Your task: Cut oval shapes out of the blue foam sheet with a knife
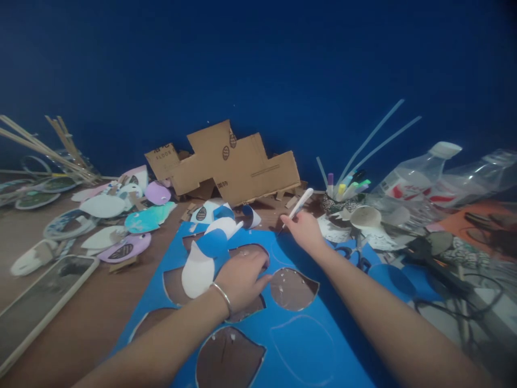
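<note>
A large blue sheet (pixel 302 350) lies before me, with several leaf-like holes cut through it and white outlines drawn on it. My right hand (pixel 304 229) grips a slim white pen (pixel 301 202), tilted, its thin tip near the sheet's far edge. My left hand (pixel 244 272) rests on the sheet among the holes, fingers spread and slightly bent, a bracelet (pixel 222 298) at the wrist. Just left of it lie loose cut pieces: a white drop-shaped piece (pixel 197 272) and a blue piece (pixel 214 243), partly overlapping.
Brown cardboard (pixel 238 164) leans against the blue wall. Fish-shaped cutouts (pixel 127 248) and a framed tray (pixel 44 307) are at left. At right stand a marker holder (pixel 343 205) and plastic bottles (pixel 420 175), with scissors (pixel 359 258) and a black cable (pixel 464 310) nearer.
</note>
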A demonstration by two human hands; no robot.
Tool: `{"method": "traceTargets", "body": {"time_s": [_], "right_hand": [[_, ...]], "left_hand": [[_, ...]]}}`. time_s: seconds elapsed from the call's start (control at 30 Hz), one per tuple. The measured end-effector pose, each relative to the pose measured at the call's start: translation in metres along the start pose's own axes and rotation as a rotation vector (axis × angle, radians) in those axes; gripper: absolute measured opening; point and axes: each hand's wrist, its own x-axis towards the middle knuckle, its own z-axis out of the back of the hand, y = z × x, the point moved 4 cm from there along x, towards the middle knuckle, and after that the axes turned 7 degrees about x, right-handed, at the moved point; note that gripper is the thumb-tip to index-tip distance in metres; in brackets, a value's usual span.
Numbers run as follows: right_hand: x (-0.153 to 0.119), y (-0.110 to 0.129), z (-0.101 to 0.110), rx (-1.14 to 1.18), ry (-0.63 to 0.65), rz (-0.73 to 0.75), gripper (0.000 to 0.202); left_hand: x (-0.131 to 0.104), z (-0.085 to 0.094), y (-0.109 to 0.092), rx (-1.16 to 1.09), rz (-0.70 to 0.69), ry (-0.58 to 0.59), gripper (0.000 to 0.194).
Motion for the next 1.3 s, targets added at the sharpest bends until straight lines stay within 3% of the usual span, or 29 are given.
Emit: {"method": "traceTargets", "body": {"time_s": [0.43, 0.57, 0.73, 1.3], "right_hand": [[0.005, -0.019, -0.010, 0.482, -0.006, -0.051, 0.035], [0.005, -0.015, -0.014, 0.584, 0.081, -0.060, 0.032], [-0.002, -0.006, -0.017, 0.585, 0.233, -0.047, 0.032], [-0.004, -0.003, -0.019, 0.526, 0.317, -0.017, 0.029]], "left_hand": [[0.000, 0.003, -0.001, -0.013, -0.012, -0.009, 0.016], [0.000, 0.001, 0.000, -0.023, -0.007, -0.003, 0.016], [0.000, 0.003, -0.001, -0.025, -0.011, -0.007, 0.016], [0.000, 0.003, -0.001, -0.006, 0.004, 0.000, 0.017]]}}
